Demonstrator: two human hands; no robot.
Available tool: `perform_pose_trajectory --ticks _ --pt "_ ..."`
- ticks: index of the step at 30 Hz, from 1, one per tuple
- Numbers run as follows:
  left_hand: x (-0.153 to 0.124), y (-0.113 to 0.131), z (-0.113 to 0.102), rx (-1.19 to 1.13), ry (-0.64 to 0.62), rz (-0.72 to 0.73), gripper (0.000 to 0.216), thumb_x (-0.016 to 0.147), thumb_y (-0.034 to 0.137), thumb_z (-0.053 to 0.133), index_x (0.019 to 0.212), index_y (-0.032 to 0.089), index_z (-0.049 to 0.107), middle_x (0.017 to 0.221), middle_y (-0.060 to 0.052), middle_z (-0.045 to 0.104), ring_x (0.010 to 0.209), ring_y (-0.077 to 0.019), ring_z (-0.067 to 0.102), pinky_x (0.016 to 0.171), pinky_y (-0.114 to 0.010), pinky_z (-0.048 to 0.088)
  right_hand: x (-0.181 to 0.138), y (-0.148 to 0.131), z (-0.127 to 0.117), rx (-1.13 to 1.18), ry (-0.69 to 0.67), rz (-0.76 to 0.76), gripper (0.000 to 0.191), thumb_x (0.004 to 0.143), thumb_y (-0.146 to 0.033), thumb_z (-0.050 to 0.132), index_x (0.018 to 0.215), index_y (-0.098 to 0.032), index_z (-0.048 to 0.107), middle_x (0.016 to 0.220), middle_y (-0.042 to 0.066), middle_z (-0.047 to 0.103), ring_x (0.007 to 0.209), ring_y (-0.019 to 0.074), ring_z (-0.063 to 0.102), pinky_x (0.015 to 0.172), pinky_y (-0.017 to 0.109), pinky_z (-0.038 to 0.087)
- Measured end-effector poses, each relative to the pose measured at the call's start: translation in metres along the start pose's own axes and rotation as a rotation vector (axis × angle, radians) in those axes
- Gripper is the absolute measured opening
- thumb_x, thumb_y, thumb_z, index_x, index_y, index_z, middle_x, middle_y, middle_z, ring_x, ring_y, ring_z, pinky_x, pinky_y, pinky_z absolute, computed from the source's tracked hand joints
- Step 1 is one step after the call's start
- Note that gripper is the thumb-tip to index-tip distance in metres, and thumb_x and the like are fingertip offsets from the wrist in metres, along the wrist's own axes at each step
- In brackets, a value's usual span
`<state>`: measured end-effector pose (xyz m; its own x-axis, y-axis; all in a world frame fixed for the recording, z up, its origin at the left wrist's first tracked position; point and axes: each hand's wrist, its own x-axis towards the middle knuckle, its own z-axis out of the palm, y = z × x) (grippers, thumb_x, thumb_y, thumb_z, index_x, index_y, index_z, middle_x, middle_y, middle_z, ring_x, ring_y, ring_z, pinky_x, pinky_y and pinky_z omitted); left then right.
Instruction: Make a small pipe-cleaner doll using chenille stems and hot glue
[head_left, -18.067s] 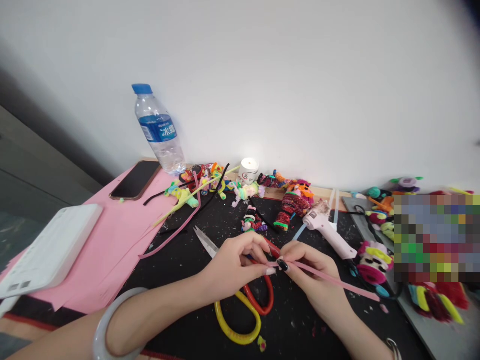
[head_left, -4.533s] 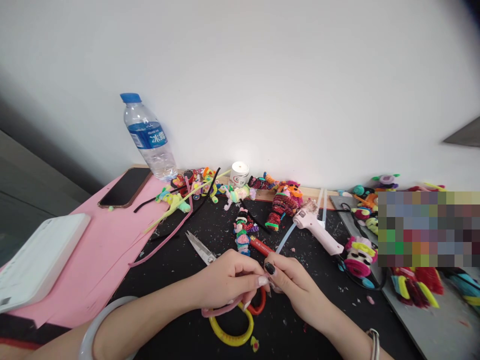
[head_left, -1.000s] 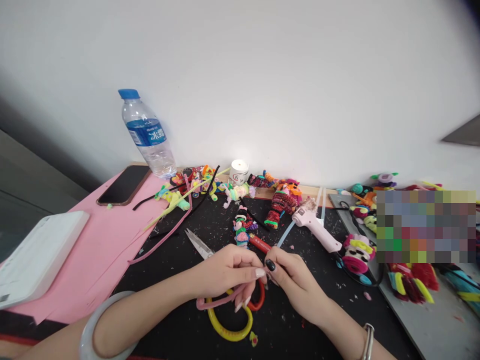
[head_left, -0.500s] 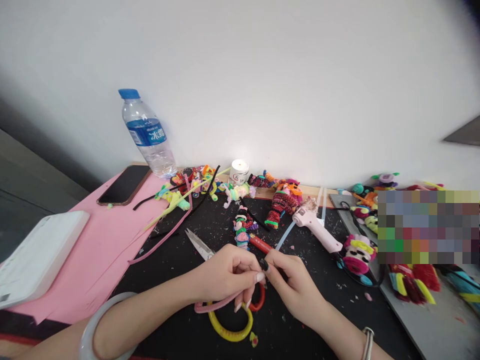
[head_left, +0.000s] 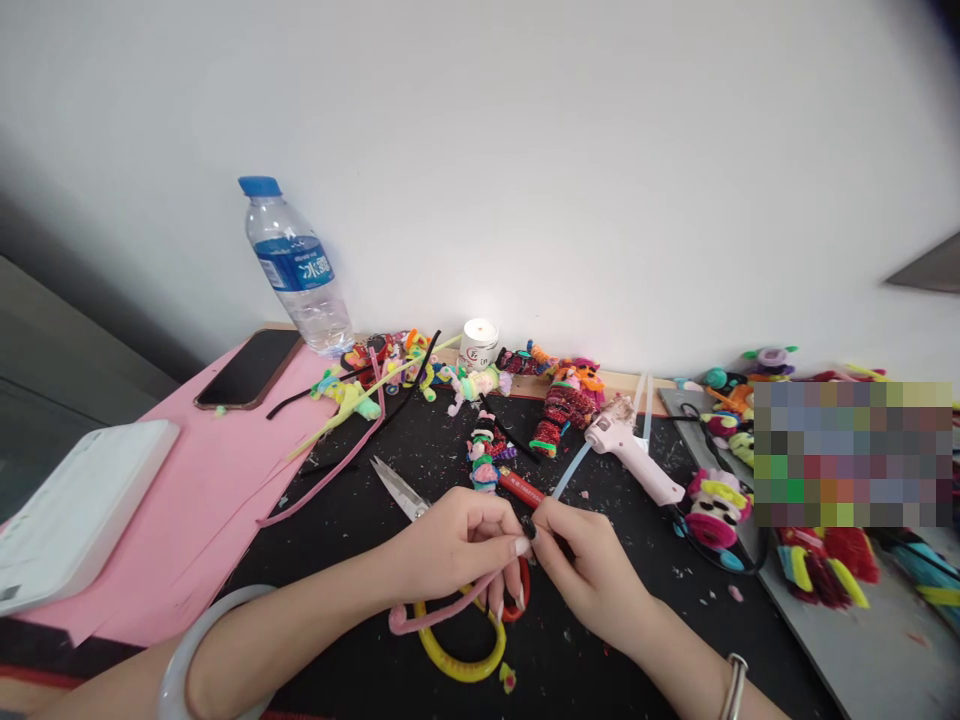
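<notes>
My left hand (head_left: pixel 450 545) and my right hand (head_left: pixel 589 570) meet fingertip to fingertip above a black mat (head_left: pixel 360 560). Both pinch a pink pipe cleaner (head_left: pixel 431 615), whose loose end curls down and left under my left palm. Beneath my hands lie scissors (head_left: pixel 401 490) with a yellow handle loop (head_left: pixel 457 665) and a red loop. A pale bangle circles my left wrist, and a thin bracelet my right.
A pink glue gun (head_left: pixel 637 462), small pipe-cleaner dolls (head_left: pixel 484 458), a lit candle (head_left: pixel 478 342), a water bottle (head_left: pixel 295 265), a phone (head_left: pixel 247 368) on pink paper (head_left: pixel 187 500), a white box (head_left: pixel 71 515) and more dolls (head_left: pixel 712 510) at right.
Over eighteen seconds the long straight pink pipe cleaner has been drawn in between my fingertips. In the last second the hands barely shifted and its loose curl hangs slightly lower.
</notes>
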<state>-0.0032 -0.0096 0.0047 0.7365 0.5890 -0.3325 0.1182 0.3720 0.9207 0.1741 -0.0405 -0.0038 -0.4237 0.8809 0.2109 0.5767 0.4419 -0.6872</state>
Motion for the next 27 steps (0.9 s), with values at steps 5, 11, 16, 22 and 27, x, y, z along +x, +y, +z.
perform_pose_trajectory --ticks 5,11,16,22,27 --pt "-0.001 -0.003 0.001 -0.032 0.0 0.017 0.022 0.08 0.034 0.055 0.074 0.014 0.051 0.06 -0.003 0.065 0.045 -0.0106 0.058 0.045 -0.02 0.044 -0.001 0.002 0.0 -0.165 0.047 -0.069 0.024 0.086 -0.014 0.04 0.063 -0.021 0.04 0.055 -0.004 0.041 0.046 0.0096 0.033 0.045 0.022 0.027" --pt "-0.003 -0.003 0.002 -0.039 0.008 0.003 0.02 0.081 0.033 0.056 0.074 0.014 0.05 0.058 -0.001 0.064 0.045 -0.0098 0.058 0.046 -0.02 0.045 -0.002 0.003 -0.001 -0.129 0.071 -0.018 0.026 0.088 -0.016 0.039 0.062 -0.021 0.035 0.056 -0.005 0.037 0.048 0.0096 0.032 0.047 0.023 0.026" --pt "-0.003 -0.004 -0.001 -0.05 -0.025 0.016 0.022 0.081 0.035 0.057 0.075 0.014 0.053 0.058 0.0 0.063 0.046 -0.0096 0.059 0.047 -0.019 0.046 0.0 0.004 -0.002 0.222 0.048 0.16 0.035 0.096 -0.031 0.03 0.063 -0.02 0.035 0.055 -0.005 0.035 0.049 0.0096 0.034 0.049 0.023 0.028" --pt "-0.002 -0.003 -0.002 -0.091 -0.009 0.011 0.024 0.079 0.037 0.059 0.076 0.014 0.054 0.056 0.001 0.062 0.043 -0.0092 0.057 0.045 -0.019 0.046 -0.003 0.005 -0.007 0.154 0.135 0.137 0.031 0.094 -0.03 0.035 0.065 -0.02 0.041 0.056 -0.005 0.04 0.049 0.0102 0.038 0.048 0.023 0.03" --pt "0.001 -0.002 -0.005 -0.146 0.011 0.023 0.024 0.08 0.038 0.059 0.077 0.015 0.053 0.055 0.001 0.063 0.038 -0.0087 0.055 0.038 -0.017 0.041 0.001 0.026 -0.03 -0.335 0.531 0.252 0.007 0.086 -0.023 0.045 0.087 -0.018 0.05 0.073 0.003 0.054 0.064 0.0169 0.051 0.06 0.028 0.04"
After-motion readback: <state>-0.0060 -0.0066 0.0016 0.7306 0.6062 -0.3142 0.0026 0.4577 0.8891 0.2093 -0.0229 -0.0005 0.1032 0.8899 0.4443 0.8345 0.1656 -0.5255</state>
